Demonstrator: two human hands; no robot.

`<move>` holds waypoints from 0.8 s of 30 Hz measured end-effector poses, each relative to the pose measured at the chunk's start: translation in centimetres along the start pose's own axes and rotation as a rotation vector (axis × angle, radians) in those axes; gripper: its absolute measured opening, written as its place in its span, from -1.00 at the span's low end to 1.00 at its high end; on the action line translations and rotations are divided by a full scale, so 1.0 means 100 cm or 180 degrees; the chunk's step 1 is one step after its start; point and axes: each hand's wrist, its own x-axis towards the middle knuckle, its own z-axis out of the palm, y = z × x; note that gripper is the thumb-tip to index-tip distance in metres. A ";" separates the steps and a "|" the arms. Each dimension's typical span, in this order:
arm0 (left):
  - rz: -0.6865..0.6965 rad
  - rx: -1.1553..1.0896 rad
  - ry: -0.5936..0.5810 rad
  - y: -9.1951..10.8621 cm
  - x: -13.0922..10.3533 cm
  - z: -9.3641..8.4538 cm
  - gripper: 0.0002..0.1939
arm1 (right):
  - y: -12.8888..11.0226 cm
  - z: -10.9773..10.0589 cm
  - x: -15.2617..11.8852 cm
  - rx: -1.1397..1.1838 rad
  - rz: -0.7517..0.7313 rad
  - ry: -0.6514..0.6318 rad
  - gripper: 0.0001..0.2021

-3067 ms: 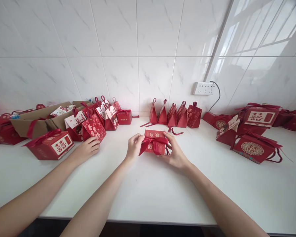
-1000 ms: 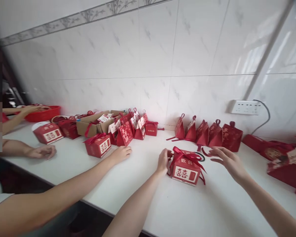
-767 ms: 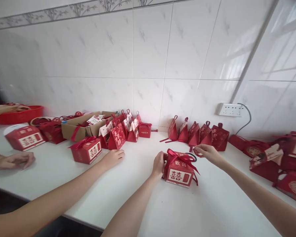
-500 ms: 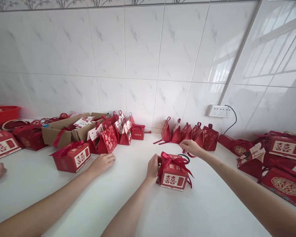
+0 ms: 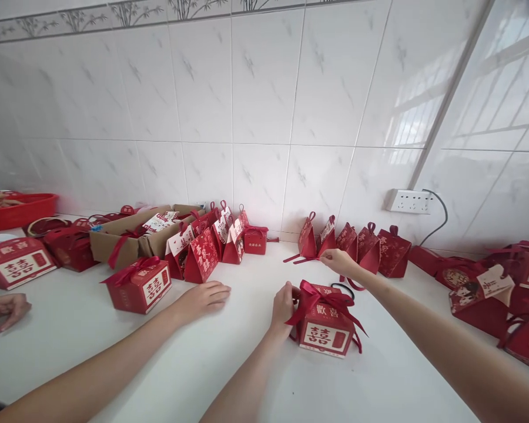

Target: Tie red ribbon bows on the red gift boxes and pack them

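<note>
A red gift box (image 5: 324, 332) with white double-happiness panels and a ribbon bow on top sits on the white table in front of me. My left hand (image 5: 284, 308) holds its left side, the fingers partly hidden behind the box. Beyond the box, my right hand (image 5: 335, 259) is closed in a pinch on a thin red ribbon (image 5: 300, 258), whose loose ends lie on the table. A dark round band (image 5: 344, 289) shows behind the box. Close behind my right hand stands a row of small red triangular gift boxes (image 5: 370, 252).
Another person's hand (image 5: 209, 296) rests on the table at left, near a bowed red box (image 5: 141, 288). A further hand (image 5: 4, 311) is at the far left. Also there are a cardboard carton (image 5: 114, 244), a red basin (image 5: 22, 211), piled boxes (image 5: 480, 299) and a power strip (image 5: 409, 201).
The view has shifted, so everything sits further right in it. The other person's hand has slid right and its fingers lie flatter. My hands keep their places at box and ribbon.
</note>
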 end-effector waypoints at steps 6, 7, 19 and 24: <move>-0.0464 0.0427 -0.0541 -0.005 0.007 -0.005 -0.86 | 0.010 0.002 -0.015 -0.0053 0.0116 -0.0110 -0.76; -0.0455 0.0525 -0.0608 -0.006 0.008 -0.006 -0.86 | 0.014 0.002 -0.018 -0.0060 0.0137 -0.0117 -0.76; -0.0341 0.0978 -0.0627 -0.008 -0.063 0.097 -0.63 | 0.042 0.022 -0.036 -0.0109 0.0009 -0.0244 -0.79; -0.0181 0.0831 -0.0388 -0.079 -0.058 0.188 -0.50 | 0.054 0.043 -0.046 0.0092 -0.0413 -0.0196 -0.92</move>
